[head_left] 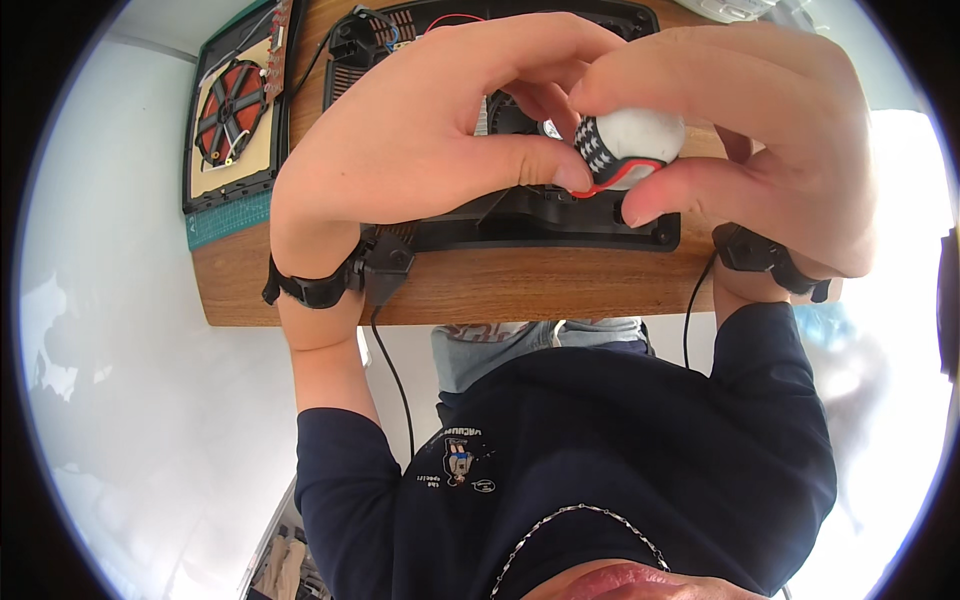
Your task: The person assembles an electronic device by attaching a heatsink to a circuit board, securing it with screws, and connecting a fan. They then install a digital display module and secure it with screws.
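Both hands are raised over a wooden table, gripping one small rounded object [638, 132] between them. It has a smooth white dome, a black band with white stars and a red trim along its lower edge. My left hand [420, 140] pinches its left side with the thumb on the starred band, the fingertips partly hidden behind it. Curled around the white end, my right hand [775, 130] presses from above with its fingers and from below with its thumb. Beneath them lies an opened black plastic housing [470, 236] with vent slots and wires, largely covered by my hands.
To the left, an opened panel holds a round reddish coil with black spokes [232, 112], partly over a green cutting mat [228, 222]. The wooden table's [540, 285] front edge runs before my body. Black cables trail from both wrist straps. A white object [728, 8] stands at the far right.
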### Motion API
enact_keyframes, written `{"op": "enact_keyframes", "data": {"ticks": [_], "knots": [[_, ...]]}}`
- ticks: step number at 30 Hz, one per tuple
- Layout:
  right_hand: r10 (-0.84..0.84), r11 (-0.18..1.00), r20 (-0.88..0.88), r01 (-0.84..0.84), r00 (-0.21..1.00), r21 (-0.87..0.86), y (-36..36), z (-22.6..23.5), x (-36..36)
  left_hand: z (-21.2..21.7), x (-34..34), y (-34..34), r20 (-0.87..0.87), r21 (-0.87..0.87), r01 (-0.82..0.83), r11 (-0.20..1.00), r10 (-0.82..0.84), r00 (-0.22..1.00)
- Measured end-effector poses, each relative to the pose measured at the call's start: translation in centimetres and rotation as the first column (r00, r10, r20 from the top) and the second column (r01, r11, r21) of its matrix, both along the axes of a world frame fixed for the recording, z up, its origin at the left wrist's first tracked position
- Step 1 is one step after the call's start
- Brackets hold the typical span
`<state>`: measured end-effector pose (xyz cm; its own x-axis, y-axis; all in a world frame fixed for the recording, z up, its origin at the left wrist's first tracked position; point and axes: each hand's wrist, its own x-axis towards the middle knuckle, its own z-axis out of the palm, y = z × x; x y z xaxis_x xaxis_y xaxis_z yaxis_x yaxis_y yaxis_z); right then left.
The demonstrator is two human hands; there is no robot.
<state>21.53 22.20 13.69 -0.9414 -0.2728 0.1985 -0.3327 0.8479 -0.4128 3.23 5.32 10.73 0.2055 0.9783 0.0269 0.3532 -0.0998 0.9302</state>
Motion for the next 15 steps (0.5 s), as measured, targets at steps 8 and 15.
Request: {"op": "enact_keyframes", "data": {"ticks": [8, 15], "knots": [[-0.012, 0.998, -0.157, 0.023, 0.988, 0.066, -0.8, 1.0, -0.4, -2.2, 0.4, -1.2, -0.005, 0.039, -0.231, 0.972, 0.232, 0.973], [-0.002, 0.994, -0.254, -0.025, 0.967, -0.103, 0.0, -0.8, -0.1, -2.8, -0.9, -1.1, -0.129, 0.142, -0.069, 0.987, 0.088, 0.988]]}}
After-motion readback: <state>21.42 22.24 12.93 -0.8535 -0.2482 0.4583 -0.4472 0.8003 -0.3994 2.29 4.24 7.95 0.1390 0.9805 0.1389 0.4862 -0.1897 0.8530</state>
